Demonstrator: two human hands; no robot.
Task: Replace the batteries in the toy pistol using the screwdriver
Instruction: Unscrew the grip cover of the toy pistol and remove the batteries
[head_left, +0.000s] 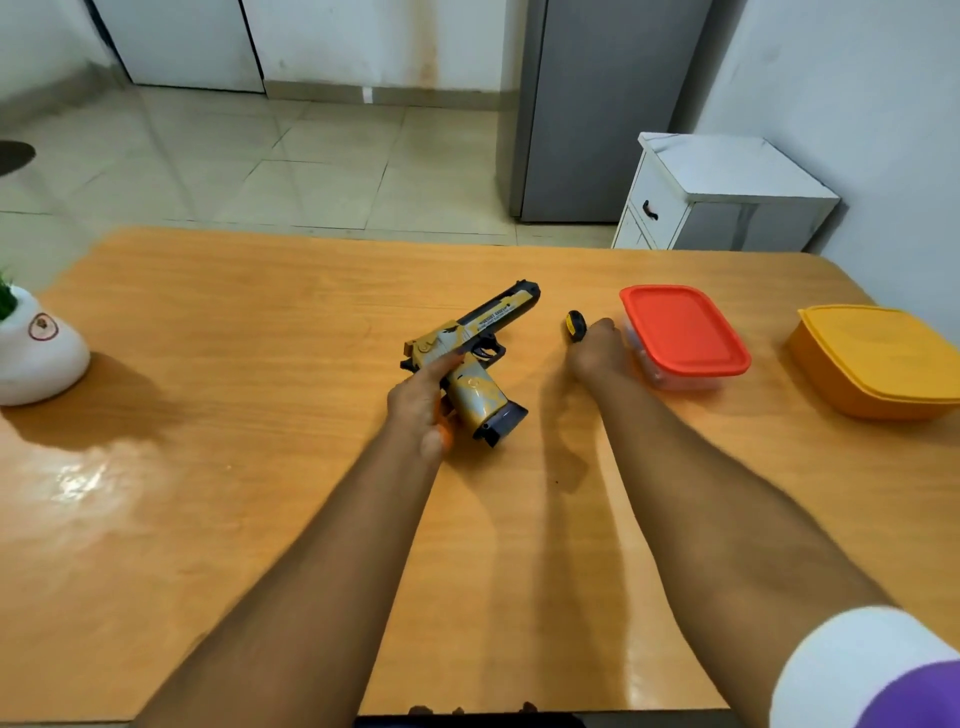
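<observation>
A gold and black toy pistol (470, 353) lies on its side in the middle of the wooden table (260, 364), barrel pointing away to the right. My left hand (423, 405) rests on its rear and grip, fingers laid over the frame, with something orange showing under the palm. My right hand (597, 351) is curled round the screwdriver, whose yellow and black handle end (575, 326) sticks out above the fist. The screwdriver's shaft is hidden in the hand.
A clear box with a red lid (685, 332) stands just right of my right hand. An orange lidded container (878, 358) sits at the right edge. A white plant pot (36, 353) stands at the left edge. Beyond the table are a white cabinet (722, 197) and tiled floor.
</observation>
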